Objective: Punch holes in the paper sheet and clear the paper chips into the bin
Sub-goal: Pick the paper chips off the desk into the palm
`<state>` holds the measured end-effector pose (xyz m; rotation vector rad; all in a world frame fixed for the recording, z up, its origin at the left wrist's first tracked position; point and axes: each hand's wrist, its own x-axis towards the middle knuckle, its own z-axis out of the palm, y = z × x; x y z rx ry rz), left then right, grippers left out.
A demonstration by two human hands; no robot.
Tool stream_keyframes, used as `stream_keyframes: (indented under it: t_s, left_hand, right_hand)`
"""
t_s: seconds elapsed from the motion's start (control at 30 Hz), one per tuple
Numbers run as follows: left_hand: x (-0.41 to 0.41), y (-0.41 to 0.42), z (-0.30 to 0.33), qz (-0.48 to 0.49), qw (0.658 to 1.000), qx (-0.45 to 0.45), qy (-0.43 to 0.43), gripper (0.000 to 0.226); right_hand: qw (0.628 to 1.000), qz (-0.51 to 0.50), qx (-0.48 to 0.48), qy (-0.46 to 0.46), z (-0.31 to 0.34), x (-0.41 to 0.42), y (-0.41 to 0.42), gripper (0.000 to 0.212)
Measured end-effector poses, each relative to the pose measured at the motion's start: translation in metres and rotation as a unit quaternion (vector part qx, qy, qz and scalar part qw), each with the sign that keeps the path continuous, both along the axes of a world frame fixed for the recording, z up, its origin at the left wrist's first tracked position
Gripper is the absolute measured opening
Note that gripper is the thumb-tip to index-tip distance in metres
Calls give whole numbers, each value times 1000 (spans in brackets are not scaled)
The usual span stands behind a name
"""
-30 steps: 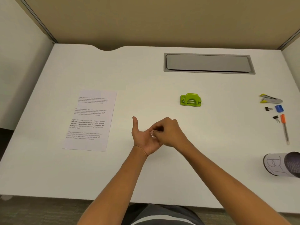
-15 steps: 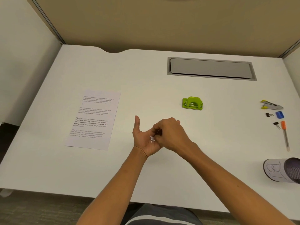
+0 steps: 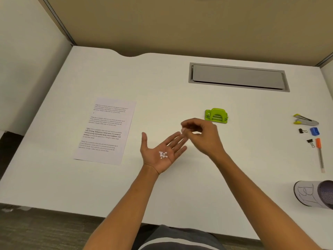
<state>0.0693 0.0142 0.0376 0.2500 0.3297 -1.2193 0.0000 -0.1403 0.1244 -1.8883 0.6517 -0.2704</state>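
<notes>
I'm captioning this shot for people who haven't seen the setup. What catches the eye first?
The left hand, open palm up at the middle of the desk, carries a small heap of white chips. The right hand hovers just beyond its fingertips, blurred. Behind sits a green punch; a printed sheet lies left.

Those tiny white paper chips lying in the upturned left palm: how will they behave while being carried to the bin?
The white paper chips look tiny and loose, so they are probably featherlight and apt to scatter. The left hand lies flat, uncupped, so tilting would likely spill them. The mesh bin lies on its side, far right.
</notes>
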Motion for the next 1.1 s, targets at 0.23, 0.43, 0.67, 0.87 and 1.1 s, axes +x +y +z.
stream_keyframes:
  t_s: [0.23, 0.43, 0.67, 0.87, 1.1]
  left_hand:
    - [7, 44, -37, 71, 997, 16, 5, 122]
    - [11, 51, -41, 74, 997, 10, 0, 122]
    - [11, 52, -38, 66, 998, 18, -6, 122]
    - [3, 50, -36, 57, 998, 13, 3, 121]
    - [12, 55, -38, 49, 999, 16, -1, 123]
  right_hand:
    - [983, 2, -54, 176, -98, -27, -22, 16]
    - [961, 109, -155, 203, -131, -23, -2, 29]
    - [954, 73, -242, 165, -143, -24, 25, 17]
    - [970, 63, -183, 145, -140, -8, 31, 25]
    - [965, 31, -200, 168, -147, -29, 22, 34]
